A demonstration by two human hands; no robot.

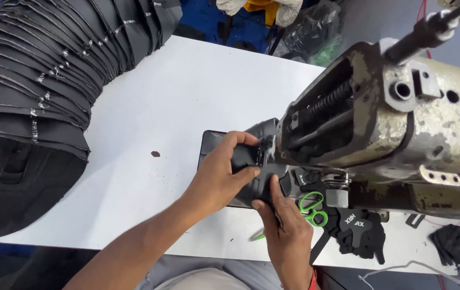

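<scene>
My left hand grips a black shoe-upper piece from the left, fingers curled over its top edge. My right hand comes up from below, fingers pressing the lower edge of the same piece. The piece sits under the needle area of a worn, cream-coloured sewing machine head, whose body hides the right part of the piece.
A long fanned stack of black cut pieces fills the left of the white table. Green-handled scissors and small black labelled parts lie under the machine. More black scraps sit at the right.
</scene>
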